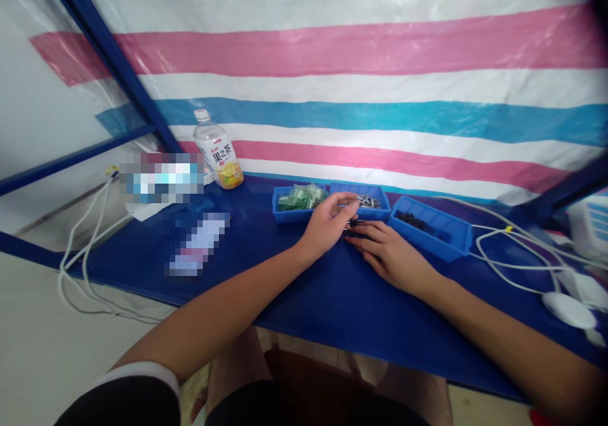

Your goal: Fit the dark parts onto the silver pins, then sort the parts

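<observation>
My left hand [327,222] is over the middle of the blue tabletop, at the front of the blue bins. Its thumb and fingers are drawn together, and whatever lies between them is too small to make out. Close beside it, my right hand [387,252] is low over the tabletop with its fingers bent inward. A small dark part with a thin shiny piece [352,223] shows at the right fingertips, between the two hands. Behind the hands, one bin [380,214] holds small silver metal pieces [368,201].
Left of that bin, a blue bin [285,217] holds green plastic packets [304,197]. Another bin [446,241] at right holds small black parts [412,221]. A drink bottle [219,154] and a blurred phone-like object [199,245] are at left. White cables [513,268] lie at right.
</observation>
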`<state>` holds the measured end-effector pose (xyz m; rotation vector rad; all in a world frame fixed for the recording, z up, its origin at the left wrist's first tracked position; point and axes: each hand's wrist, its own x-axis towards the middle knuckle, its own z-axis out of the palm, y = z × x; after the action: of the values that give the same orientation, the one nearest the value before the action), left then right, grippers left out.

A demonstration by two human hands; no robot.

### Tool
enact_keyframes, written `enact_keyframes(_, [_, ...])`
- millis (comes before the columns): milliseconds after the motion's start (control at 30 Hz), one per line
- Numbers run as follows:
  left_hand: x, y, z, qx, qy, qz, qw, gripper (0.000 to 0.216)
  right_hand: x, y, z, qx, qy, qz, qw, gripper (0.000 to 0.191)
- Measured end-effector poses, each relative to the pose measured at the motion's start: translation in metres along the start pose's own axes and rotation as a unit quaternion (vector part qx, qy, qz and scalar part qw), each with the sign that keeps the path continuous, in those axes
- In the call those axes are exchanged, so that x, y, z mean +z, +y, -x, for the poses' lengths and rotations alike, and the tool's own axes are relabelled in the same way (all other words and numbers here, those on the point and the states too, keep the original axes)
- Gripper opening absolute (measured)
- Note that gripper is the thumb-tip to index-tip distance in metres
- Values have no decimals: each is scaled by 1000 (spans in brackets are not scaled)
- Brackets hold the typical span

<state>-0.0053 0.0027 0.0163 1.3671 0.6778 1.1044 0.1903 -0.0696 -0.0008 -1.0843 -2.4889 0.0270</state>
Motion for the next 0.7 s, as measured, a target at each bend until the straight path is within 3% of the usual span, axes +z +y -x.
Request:
enact_keyframes(467, [0, -2, 0, -7, -2, -20, 1000, 32, 0, 12, 4, 7, 17, 70, 997, 31])
enact_keyframes(700, [-1, -6, -1, -7, -12, -16, 1000, 31, 0, 14, 1, 9, 24, 74, 997, 30])
